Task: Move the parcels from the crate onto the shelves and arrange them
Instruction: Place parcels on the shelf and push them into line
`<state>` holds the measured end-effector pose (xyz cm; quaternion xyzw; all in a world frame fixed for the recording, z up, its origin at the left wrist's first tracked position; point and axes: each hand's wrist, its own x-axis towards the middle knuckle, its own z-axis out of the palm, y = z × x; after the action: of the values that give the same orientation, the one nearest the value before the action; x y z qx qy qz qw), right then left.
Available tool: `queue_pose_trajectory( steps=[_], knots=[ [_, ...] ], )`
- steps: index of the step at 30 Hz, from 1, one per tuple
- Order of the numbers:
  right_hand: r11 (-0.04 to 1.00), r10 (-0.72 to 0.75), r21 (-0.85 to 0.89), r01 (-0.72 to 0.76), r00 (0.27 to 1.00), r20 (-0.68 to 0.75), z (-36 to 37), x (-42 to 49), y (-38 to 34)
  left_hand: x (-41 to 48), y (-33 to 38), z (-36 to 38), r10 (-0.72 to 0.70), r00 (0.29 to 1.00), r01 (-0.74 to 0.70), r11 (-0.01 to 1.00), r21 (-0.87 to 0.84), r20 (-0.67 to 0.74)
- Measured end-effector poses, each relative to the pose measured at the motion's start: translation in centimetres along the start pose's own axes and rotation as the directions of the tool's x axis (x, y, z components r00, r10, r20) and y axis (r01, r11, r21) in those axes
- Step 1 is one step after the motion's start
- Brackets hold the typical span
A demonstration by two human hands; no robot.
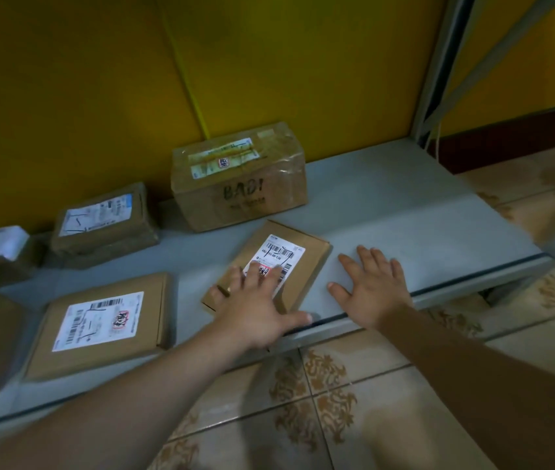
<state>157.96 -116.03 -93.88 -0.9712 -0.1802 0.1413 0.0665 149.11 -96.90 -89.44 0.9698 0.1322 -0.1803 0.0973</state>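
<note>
the low grey metal shelf [405,212] already carries several parcels, so the work looks well along; no crate shows, so what's left can't be told. biggest is the taped brown cardboard box [239,178] at upper centre. the small flat brown cardboard parcel [269,266] lies mid-frame near the shelf's front edge, long axis slanting from lower left to upper right. the left hand [259,307] presses flat and open on it; the right hand [371,286] lies spread, empty, just beside.

Dim, yellow-tinted light. The wall [82,96] darkens toward the upper corners. Soft shadows sit beside the parcels on the shelf [422,212]. Wide-angle bending curves the shelf post [439,62], and the left edge and near forearms are blurred.
</note>
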Motion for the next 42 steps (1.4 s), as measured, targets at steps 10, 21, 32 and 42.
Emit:
queue_pose_trajectory(
  steps=[10,21,32,42],
  knots=[
    [1.000,-0.004,0.010,0.005,1.000,-0.017,0.1,-0.2,0.2,1.9,-5.4,-2.1,0.235,0.959,-0.273,0.916,0.293,0.156],
    [0.992,-0.096,-0.089,0.093,0.995,-0.030,0.3,-0.8,0.9,1.6,-6.3,-1.4,0.290,0.945,-0.325,0.896,0.304,0.153],
    [0.999,0.018,-0.031,-0.011,0.971,0.239,-9.0,-6.6,-0.9,-2.3,-3.5,-7.2,0.264,0.929,-0.307,0.942,0.139,0.260],
    [0.988,0.108,0.063,-0.140,0.926,0.362,-33.5,-26.1,-11.1,-22.2,-0.4,-29.1,0.307,0.922,-0.271,0.947,-0.171,0.236]
  ],
)
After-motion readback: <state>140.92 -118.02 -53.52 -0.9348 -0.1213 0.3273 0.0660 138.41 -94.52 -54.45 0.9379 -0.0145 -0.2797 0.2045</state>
